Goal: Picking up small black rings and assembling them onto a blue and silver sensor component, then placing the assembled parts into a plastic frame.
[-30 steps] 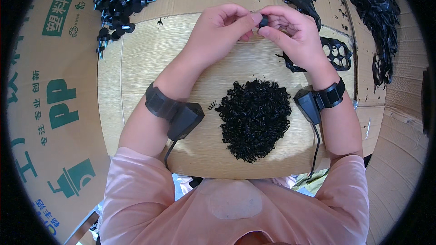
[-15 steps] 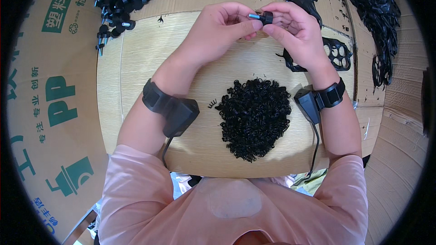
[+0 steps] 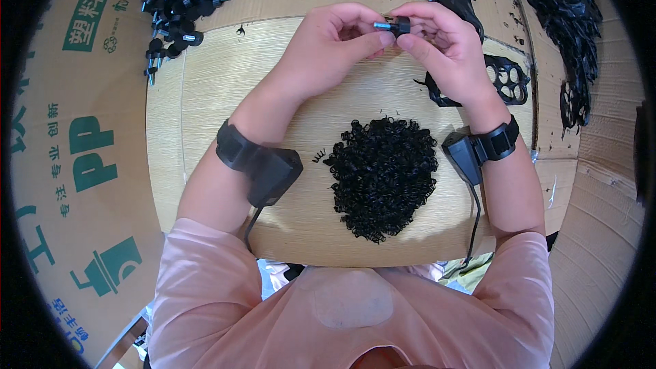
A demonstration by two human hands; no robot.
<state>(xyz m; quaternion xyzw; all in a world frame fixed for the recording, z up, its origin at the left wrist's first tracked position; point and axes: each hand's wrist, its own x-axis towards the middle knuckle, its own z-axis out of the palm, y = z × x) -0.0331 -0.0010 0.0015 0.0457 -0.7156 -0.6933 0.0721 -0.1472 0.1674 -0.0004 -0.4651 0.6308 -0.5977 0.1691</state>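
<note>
From far left, I see a brown cardboard wall (image 3: 130, 164) with green printing. Beside it, at the upper left, lies a heap of black-headed screws (image 3: 191, 0) with silvery shafts. A pale wood-grain tabletop (image 3: 225, 82) spreads across the middle. My left forearm wears a strapped black box (image 3: 277, 176); beyond it, my left hand (image 3: 331, 44) has thumb and fingers curled close to a single screw (image 3: 403, 25), and I cannot tell whether they grip it. That screw sits between both hands, above the tabletop's far part, shaft pointing left. Below it, nearer the body, rests a mound of small, curly black rings (image 3: 384, 181). My right hand (image 3: 447, 48) pinches the screw's black head between thumb and fingers. Another black box (image 3: 465, 157) is strapped at the right wrist. Past that hand lie a black sheet full of round holes (image 3: 509, 78) and, far right, a tangled black heap (image 3: 560, 20).
</note>
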